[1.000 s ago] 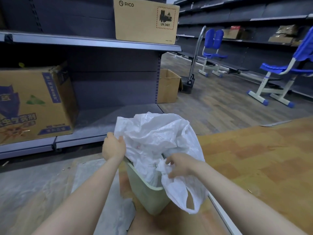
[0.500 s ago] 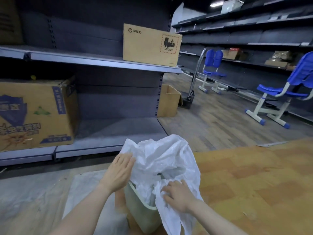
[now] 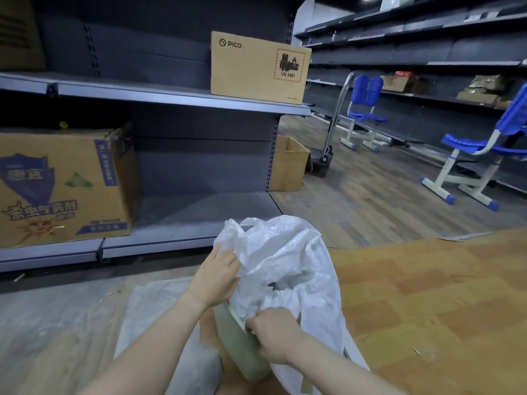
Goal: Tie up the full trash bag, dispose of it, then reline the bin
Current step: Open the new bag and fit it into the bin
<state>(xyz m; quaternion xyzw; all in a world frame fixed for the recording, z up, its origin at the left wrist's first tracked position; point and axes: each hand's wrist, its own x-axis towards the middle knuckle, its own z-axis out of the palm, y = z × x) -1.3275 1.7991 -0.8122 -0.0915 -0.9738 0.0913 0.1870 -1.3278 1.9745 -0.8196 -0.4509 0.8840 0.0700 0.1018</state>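
Observation:
A white plastic trash bag [image 3: 285, 260] billows up out of a small pale green bin [image 3: 242, 349] on the floor in front of me. The bag hangs over the bin's right side, and its mouth gapes in the middle. My left hand [image 3: 215, 276] is on the bag's left edge, fingers curled into the plastic near the bin's far rim. My right hand [image 3: 272, 333] pinches the bag's near edge at the bin's rim. Most of the bin is hidden by the bag and my arms.
A grey shelf unit [image 3: 159, 232] stands just behind the bin, with a printed carton [image 3: 62, 186] on its bottom shelf and a PICO box [image 3: 258, 67] above. A clear plastic sheet [image 3: 148, 315] lies on the floor left. Blue chairs [image 3: 473, 155] and an open carton [image 3: 291, 163] stand farther right.
My left hand has shifted from the bin's left rim onto the bag's left edge. My right hand has slid down to the near rim. The view has tilted up.

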